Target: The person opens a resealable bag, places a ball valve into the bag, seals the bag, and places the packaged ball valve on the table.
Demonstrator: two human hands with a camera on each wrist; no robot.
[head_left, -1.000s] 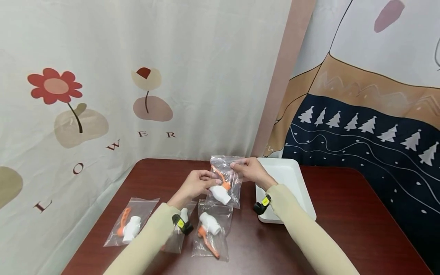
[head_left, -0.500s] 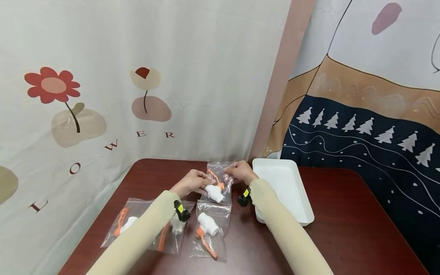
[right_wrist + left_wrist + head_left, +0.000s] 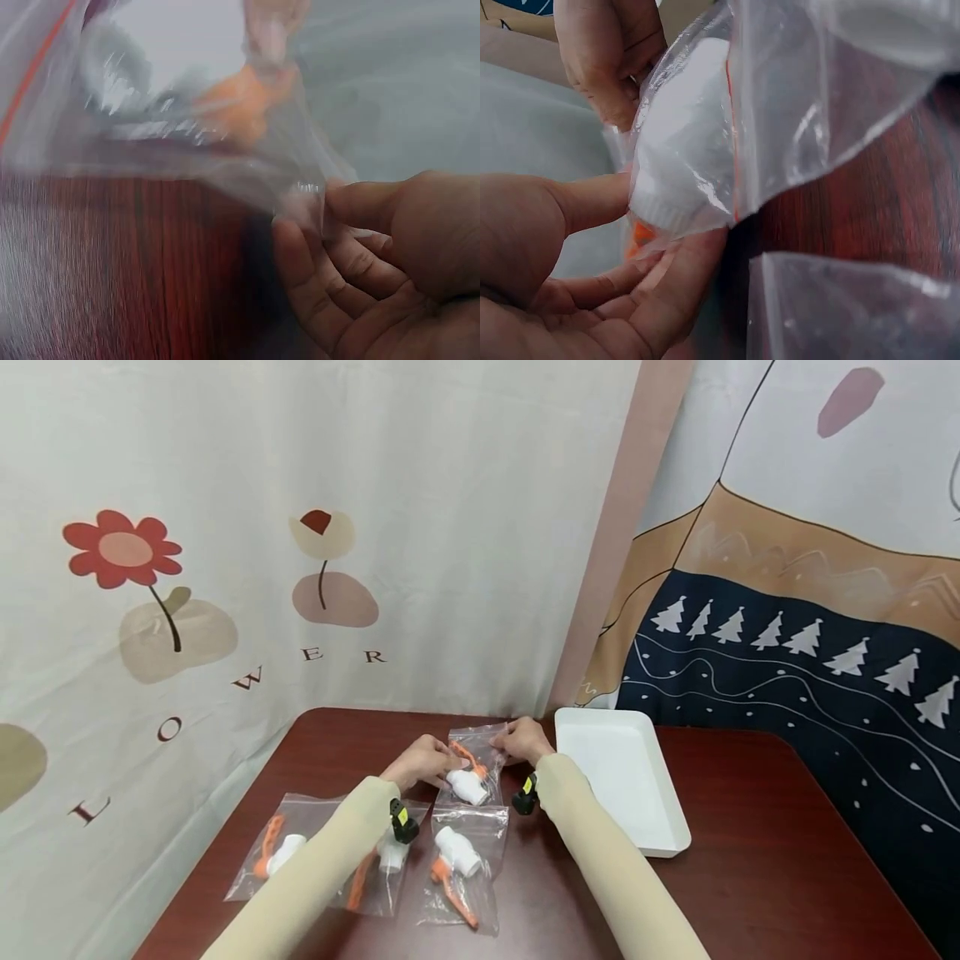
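Note:
At the far side of the table, both hands hold a clear zip bag (image 3: 493,787) with a white ball valve (image 3: 467,787) and its orange handle inside. My left hand (image 3: 423,761) pinches the bag's left side, thumb and fingers about the plastic beside the valve. With thumb and fingertips, my right hand (image 3: 525,741) grips the far right corner; the right wrist view shows the plastic (image 3: 300,202) between them. Just nearer lies a second bagged ball valve (image 3: 457,852), its orange handle towards the front. Two more bagged valves lie left, partly hidden by the left sleeve.
A white tray (image 3: 622,777) stands right of the right hand on the dark red wooden table (image 3: 750,860). One bagged valve (image 3: 285,853) lies at the far left, another bag (image 3: 378,881) under the left forearm. Printed curtains hang behind the table edge.
The held bag has come down from a raised, tilted position to the table behind the nearer bag. Both hands went down with it, and the right hand moved left, away from the tray.

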